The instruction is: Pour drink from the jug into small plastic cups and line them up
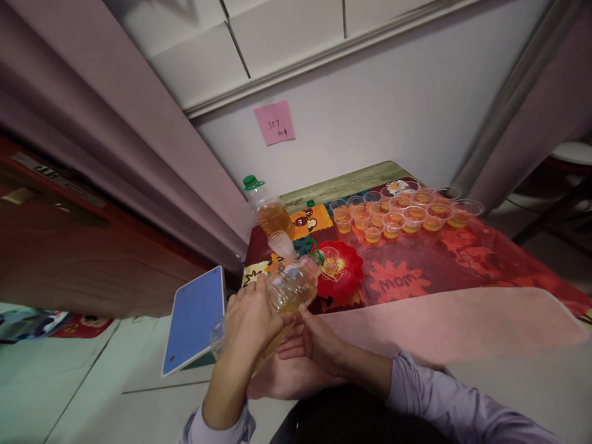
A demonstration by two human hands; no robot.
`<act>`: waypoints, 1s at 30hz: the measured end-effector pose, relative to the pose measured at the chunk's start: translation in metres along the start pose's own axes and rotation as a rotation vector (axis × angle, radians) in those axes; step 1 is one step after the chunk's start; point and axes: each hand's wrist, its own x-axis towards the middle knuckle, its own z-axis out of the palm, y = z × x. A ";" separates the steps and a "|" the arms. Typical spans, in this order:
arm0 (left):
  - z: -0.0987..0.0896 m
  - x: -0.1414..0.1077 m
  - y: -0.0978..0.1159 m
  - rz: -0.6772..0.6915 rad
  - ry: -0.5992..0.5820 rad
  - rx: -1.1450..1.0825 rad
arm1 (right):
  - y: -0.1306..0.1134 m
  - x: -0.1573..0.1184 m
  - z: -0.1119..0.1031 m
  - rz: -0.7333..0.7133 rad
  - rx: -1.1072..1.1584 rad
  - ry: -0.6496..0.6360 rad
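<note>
A large clear plastic bottle (pixel 291 287) with yellowish liquid lies tilted between my hands, its neck pointing up and right. My left hand (pixel 247 320) wraps round its body from the left. From the lower right, my right hand (pixel 317 342) grips it, thumb on its side and fingers beneath. Just past the bottle's mouth, a small clear plastic cup (pixel 330 260) stands on a red scalloped plate (pixel 349 285). Whether liquid is flowing I cannot tell. A stack of clear cups (pixel 281 243) is just behind the bottle.
Several clear cups (pixel 393 223) with yellow liquid stand in rows at the back right of the patterned tablecloth (pixel 398 280). A green-capped bottle (pixel 274 216) of amber liquid stands back left, near a loose green cap (pixel 311 203). A blue board (pixel 194 320) is left of the table.
</note>
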 end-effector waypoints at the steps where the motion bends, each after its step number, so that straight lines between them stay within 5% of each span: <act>1: 0.000 0.000 0.000 -0.003 -0.002 0.004 | 0.000 0.000 0.000 0.001 -0.001 -0.006; 30: 0.001 0.000 -0.002 0.005 0.010 0.001 | -0.002 -0.001 0.000 0.024 0.013 -0.008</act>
